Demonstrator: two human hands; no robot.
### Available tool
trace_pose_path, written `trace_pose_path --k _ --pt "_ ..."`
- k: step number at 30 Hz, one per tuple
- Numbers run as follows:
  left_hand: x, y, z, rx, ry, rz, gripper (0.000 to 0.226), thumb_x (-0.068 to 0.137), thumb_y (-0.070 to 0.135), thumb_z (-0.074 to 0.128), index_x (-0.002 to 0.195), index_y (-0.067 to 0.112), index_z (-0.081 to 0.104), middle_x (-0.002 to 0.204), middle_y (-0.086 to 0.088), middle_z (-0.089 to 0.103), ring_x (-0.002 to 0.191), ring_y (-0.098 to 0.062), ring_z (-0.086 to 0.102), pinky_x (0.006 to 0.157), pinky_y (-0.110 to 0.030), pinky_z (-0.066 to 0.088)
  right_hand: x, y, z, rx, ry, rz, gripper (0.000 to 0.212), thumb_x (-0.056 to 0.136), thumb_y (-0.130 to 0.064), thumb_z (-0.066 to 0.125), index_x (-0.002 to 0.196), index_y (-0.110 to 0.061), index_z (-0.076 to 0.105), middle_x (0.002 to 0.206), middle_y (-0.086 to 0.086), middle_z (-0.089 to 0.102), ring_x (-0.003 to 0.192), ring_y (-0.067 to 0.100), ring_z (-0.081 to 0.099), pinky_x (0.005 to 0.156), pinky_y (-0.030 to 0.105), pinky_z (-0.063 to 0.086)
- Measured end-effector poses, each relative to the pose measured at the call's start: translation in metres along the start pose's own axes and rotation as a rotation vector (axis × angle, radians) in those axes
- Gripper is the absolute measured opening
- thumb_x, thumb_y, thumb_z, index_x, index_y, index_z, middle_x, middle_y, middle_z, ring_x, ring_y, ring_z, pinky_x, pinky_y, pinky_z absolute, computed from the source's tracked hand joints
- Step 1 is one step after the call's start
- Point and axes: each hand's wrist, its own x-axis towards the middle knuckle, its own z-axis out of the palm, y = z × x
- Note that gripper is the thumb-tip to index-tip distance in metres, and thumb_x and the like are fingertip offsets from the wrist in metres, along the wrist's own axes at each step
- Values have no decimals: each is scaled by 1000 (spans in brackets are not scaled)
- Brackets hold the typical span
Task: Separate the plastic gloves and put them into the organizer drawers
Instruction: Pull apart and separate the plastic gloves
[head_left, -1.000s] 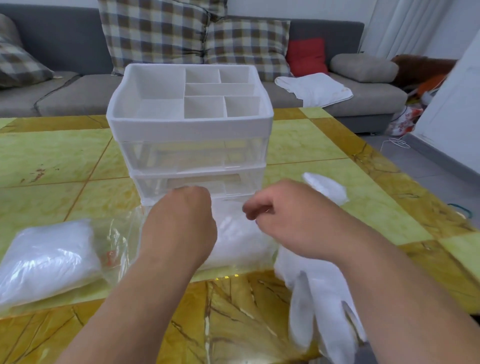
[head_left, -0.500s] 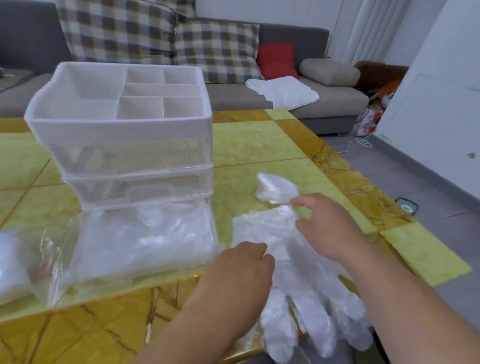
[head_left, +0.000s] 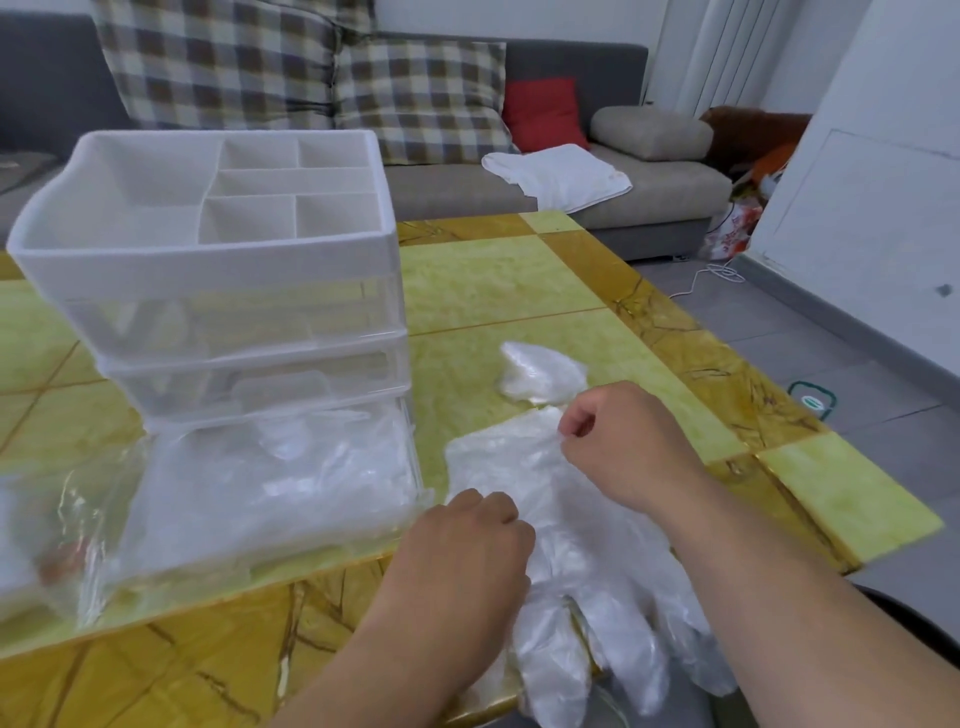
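Observation:
A stack of clear plastic gloves (head_left: 587, 551) lies on the table's near right part, fingers hanging over the front edge. My right hand (head_left: 623, 441) pinches the stack's cuff edge between thumb and forefinger. My left hand (head_left: 467, 545) rests fist-like on the stack's left side, holding it down. The white organizer (head_left: 208, 270) stands at the left, its bottom clear drawer (head_left: 270, 483) pulled out and holding gloves. A crumpled glove (head_left: 540, 371) lies beyond my right hand.
A clear plastic bag (head_left: 47, 530) lies at the far left beside the drawer. The green and yellow table (head_left: 498, 291) ends close to my right arm. Behind it stands a grey sofa (head_left: 597, 182) with cushions and a white cloth.
Both hands left the pulled-out drawer and moved right onto the glove stack. My right hand has closed on the cuff edge. The view swung right.

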Motion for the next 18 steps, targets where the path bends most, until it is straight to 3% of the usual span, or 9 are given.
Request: trace_pose_path --k 2,6,10,12,16,18 --pt "-1 -1 -2 -6 6 -5 19 99 35 48 110 24 60 121 6 53 106 -19 50 90 -38 48 -1 -2 -5 49 23 10 17 81 -9 67 73 -24 69 76 -10 67 69 12 63 60 26 50" --pt "-3 -2 -3 -20 -9 -17 23 100 37 48 114 24 60 123 5 52 108 -19 50 89 -38 49 -2 -3 -9 39 83 32 13 80 -14 73 78 -26 71 79 -12 67 76 12 65 67 29 54" --pt "-4 -2 -2 -32 -7 -23 24 100 37 49 117 22 58 123 3 50 109 -19 49 91 -37 49 -1 -2 -6 88 46 57 11 82 -18 75 75 -24 69 73 -11 66 69 11 63 59 25 46" --pt "-4 -2 -2 -37 -4 -30 23 99 36 50 115 22 58 121 3 50 108 -19 48 91 -37 48 1 -2 -6 139 38 75 8 82 -22 77 83 -23 69 79 -10 65 73 14 64 61 26 46" --pt "-3 -3 -1 -23 -12 -24 24 100 38 49 115 22 58 120 2 51 109 -19 48 93 -37 46 1 1 -7 100 -88 144 42 74 -31 85 107 -30 58 97 -12 55 86 16 63 72 30 49" --pt "-3 -3 -1 -17 -13 -20 25 100 38 49 117 22 57 123 2 52 110 -20 48 95 -38 46 2 4 -4 111 -114 156 31 75 -25 84 98 -24 64 93 -9 60 83 16 64 71 30 51"
